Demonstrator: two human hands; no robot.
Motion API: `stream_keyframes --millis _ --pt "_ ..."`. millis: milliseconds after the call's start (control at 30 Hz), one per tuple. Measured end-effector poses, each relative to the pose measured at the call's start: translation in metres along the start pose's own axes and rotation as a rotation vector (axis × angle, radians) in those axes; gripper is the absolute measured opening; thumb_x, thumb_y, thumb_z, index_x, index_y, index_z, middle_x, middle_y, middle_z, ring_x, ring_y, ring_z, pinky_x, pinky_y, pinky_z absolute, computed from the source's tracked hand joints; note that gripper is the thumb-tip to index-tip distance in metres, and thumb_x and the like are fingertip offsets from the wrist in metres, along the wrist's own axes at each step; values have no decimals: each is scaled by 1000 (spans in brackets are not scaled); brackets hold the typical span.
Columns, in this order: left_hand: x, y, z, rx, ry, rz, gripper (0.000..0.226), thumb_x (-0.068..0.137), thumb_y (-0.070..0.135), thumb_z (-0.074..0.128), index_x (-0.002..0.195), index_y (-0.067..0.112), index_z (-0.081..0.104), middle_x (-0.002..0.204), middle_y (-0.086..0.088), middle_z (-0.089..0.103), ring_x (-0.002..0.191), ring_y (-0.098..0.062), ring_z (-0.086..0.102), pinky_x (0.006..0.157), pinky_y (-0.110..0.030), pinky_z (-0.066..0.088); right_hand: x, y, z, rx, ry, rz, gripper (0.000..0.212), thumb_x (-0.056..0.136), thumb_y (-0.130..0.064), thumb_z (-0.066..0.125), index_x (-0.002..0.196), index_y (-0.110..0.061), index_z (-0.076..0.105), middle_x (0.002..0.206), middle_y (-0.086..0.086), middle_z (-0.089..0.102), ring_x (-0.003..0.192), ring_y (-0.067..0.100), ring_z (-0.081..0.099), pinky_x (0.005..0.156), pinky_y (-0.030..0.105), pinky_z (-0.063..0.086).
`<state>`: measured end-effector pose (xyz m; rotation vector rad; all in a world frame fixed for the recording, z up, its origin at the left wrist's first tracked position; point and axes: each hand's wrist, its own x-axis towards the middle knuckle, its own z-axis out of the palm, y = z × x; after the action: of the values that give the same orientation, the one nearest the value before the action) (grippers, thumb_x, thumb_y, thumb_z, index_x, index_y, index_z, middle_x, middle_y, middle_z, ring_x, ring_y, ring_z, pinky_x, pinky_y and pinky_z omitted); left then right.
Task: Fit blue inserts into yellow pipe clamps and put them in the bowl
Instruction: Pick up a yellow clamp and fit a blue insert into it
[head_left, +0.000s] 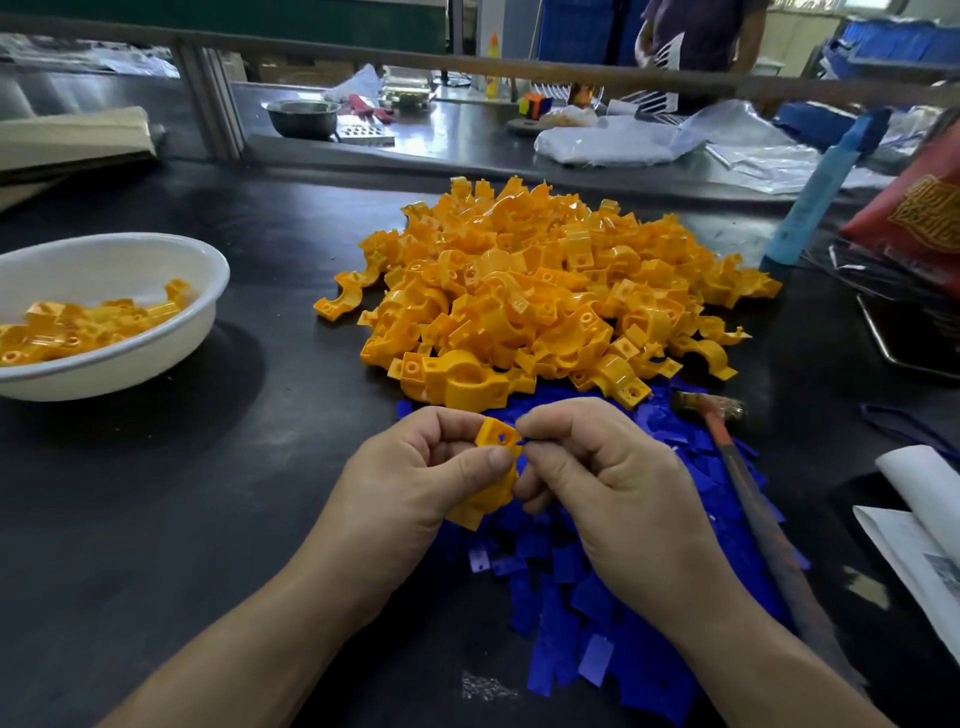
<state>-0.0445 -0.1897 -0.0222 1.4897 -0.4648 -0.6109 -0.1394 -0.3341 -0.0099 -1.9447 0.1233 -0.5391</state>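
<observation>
My left hand (415, 473) grips a yellow pipe clamp (493, 467) just above the heap of blue inserts (623, 597). My right hand (597, 467) pinches at the clamp's top lug with thumb and forefinger; a sliver of blue shows at the lug's hole, and the rest of what it pinches is hidden. A large pile of loose yellow clamps (545, 291) lies beyond my hands. The white bowl (130, 358) at the left holds several clamps.
A hammer (748, 483) lies right of the blue heap, with papers (924, 535) at the right edge. A light blue tube (815, 192) and a red bag (919, 208) stand at the back right. Beyond a rail stands a person (701, 31) by a second bench.
</observation>
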Motion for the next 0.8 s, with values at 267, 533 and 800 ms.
stream_keyframes --millis 267,533,800 --pt "-4 2 2 -2 -60 3 35 65 41 76 97 28 73 91 -5 76 80 -16 74 62 -21 57 0 0 1 -90 -20 -33 19 86 -38 54 99 -39 68 93 -13 55 87 10 58 66 15 49" --pt "-4 1 4 -59 -59 29 32 65 42 76 94 30 74 91 -9 76 78 -21 73 61 -25 56 -1 4 -2 -62 48 52 8 84 -35 65 92 -37 62 82 -10 63 69 10 62 57 19 51" --pt "-1 -3 2 -36 -15 65 34 65 49 74 95 36 73 93 -4 77 83 -19 74 67 -23 58 -3 0 3 -116 57 -28 17 91 -25 57 99 -39 63 75 -16 61 63 7 64 51 12 49"
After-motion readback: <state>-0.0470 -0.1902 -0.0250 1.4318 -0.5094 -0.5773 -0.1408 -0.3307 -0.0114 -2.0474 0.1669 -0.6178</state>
